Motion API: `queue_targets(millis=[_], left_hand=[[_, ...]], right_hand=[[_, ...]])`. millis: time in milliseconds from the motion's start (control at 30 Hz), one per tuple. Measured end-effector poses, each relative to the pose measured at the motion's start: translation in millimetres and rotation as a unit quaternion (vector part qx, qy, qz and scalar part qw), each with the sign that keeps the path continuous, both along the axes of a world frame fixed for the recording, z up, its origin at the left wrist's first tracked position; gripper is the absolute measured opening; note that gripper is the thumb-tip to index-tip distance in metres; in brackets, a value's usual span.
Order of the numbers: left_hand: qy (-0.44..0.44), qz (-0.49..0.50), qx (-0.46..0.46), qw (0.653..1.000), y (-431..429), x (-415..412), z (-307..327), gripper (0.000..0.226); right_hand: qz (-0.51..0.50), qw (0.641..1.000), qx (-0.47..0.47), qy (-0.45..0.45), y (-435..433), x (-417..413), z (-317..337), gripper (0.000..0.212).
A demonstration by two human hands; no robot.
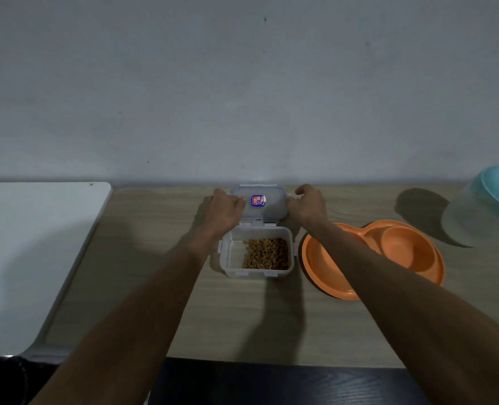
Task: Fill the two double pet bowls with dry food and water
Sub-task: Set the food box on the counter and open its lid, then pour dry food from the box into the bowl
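A clear plastic food container [229, 263] stands open on the wooden table, half filled with brown dry food [267, 254]. Its clear lid [268, 206], with a blue and red sticker, lies behind it near the wall. My left hand [223, 210] grips the lid's left side and my right hand [308, 206] grips its right side. An orange double pet bowl [324, 270] sits to the right of the container, both hollows empty, partly hidden by my right forearm. A turquoise bowl [498, 191] shows at the far right edge, cut off by the frame.
A white table [32, 244] adjoins the wooden table [154, 302] on the left. A grey wall runs close behind the lid. A dark surface lies below the table's front edge.
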State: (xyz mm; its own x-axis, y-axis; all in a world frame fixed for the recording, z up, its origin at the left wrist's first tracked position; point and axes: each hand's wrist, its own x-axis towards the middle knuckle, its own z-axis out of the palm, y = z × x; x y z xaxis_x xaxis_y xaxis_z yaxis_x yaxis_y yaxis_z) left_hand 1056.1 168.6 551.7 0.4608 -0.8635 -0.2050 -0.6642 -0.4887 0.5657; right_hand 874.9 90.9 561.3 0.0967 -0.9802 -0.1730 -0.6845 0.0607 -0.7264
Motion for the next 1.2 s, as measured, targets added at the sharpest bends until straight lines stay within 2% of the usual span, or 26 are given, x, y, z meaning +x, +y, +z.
queue_targets(millis=[100,167,200,333,400,533,733,833,967,1033,1100,1200], left_hand=[[0.034,-0.054,0.009,0.998,7,-9,6,0.077],[0.068,-0.069,0.031,0.995,10,-11,11,0.096],[0.081,-0.068,0.035,0.994,12,-12,15,0.098],[0.115,-0.057,0.049,0.991,15,-14,23,0.089],[0.125,-0.052,0.046,0.990,17,-16,24,0.088],[0.161,-0.050,0.047,0.985,18,-17,19,0.080],[0.194,-0.019,0.032,0.980,13,-20,21,0.079],[0.214,0.017,-0.008,0.977,12,-16,22,0.095],[0.192,0.064,-0.051,0.978,13,-27,18,0.098],[0.173,0.077,-0.076,0.979,26,-58,41,0.091],[0.162,0.070,-0.074,0.981,37,-89,48,0.070],[0.131,-0.014,-0.062,0.989,58,-132,43,0.044]], right_hand=[[0.036,0.999,0.015,0.022,18,-10,17,0.029],[0.083,0.993,0.076,0.035,31,-15,23,0.032],[0.103,0.988,0.101,0.048,36,-16,23,0.035],[0.141,0.974,0.161,0.079,53,-21,20,0.030],[0.117,0.971,0.205,0.042,60,-22,16,0.026],[0.072,0.958,0.273,-0.047,73,-26,20,0.030],[0.045,0.948,0.297,-0.102,81,-45,40,0.032],[0.023,0.954,0.272,-0.122,81,-63,60,0.023],[-0.010,0.965,0.221,-0.141,75,-92,86,0.026],[-0.027,0.968,0.199,-0.150,74,-111,99,0.027],[-0.042,0.971,0.177,-0.154,72,-131,110,0.026],[-0.069,0.972,0.151,-0.169,71,-160,116,0.024]])
